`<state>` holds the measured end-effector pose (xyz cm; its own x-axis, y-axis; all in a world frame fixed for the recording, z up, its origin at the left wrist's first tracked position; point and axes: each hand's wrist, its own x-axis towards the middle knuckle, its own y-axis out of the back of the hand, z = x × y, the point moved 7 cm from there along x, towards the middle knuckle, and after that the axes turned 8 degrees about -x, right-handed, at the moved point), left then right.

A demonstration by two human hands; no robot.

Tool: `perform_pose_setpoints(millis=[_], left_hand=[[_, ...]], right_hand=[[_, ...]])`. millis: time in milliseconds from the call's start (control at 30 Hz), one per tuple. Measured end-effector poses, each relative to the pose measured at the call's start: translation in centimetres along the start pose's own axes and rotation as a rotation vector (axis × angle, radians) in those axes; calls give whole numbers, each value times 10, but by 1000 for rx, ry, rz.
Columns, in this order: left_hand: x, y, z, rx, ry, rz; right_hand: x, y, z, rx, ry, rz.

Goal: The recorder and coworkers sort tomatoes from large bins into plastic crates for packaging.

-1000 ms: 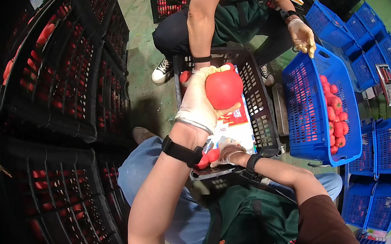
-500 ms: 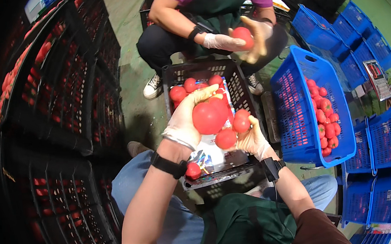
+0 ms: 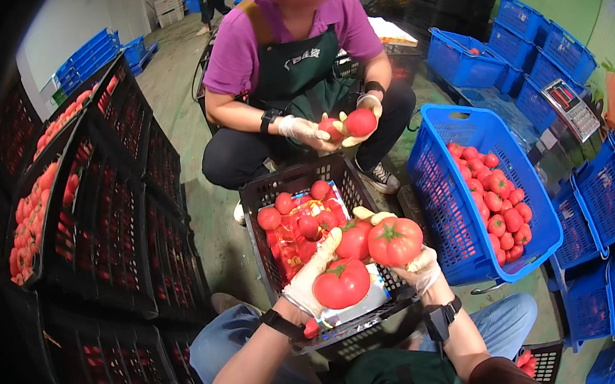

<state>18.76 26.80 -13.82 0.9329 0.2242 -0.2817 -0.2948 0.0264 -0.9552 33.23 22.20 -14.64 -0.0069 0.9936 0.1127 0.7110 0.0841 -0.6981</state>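
Observation:
Gloved in pale rubber, my left hand [image 3: 305, 287] is closed on a large red tomato [image 3: 341, 285] with its green stem end facing up. My right hand [image 3: 423, 270], gloved too, grips another large tomato [image 3: 395, 242] just right of it. Between them sits a third tomato [image 3: 352, 240], partly hidden; I cannot tell which hand bears it. Both hands are over a black slatted crate [image 3: 356, 186]. Inside it, smaller tomatoes [image 3: 269, 219] lie on red and silver printed plastic [image 3: 289, 257].
Across the crate a squatting person [image 3: 288, 68] holds two tomatoes [image 3: 360, 122] in gloved hands. A blue basket [image 3: 442, 205] of tomatoes leans at the right, near a scale [image 3: 570, 109] and blue crates [image 3: 600, 197]. Stacked black crates [image 3: 114, 225] full of tomatoes line the left.
My hands have drawn together, and the tomatoes have turned so green stem ends show. The view has tilted up. The person opposite has gone from one visible tomato to two, hands lower.

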Motion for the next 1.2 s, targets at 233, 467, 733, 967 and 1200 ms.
perform_pose_setpoints(millis=[233,467,733,967,1200], left_hand=[[-8,-30,3,384,-180,-38],[-8,-23,8,361,-260,12],[7,-7,5,361,-257,42],[18,6,3,467,-383,86],[12,5,31,788,-752,237]], right_hand=[[-29,38,-21,93,169,395],[-65,64,-80,559,141,378],[-22,28,-76,-191,88,466],[2,-9,29,-307,-238,477],[-6,8,61,672,-4,396]])
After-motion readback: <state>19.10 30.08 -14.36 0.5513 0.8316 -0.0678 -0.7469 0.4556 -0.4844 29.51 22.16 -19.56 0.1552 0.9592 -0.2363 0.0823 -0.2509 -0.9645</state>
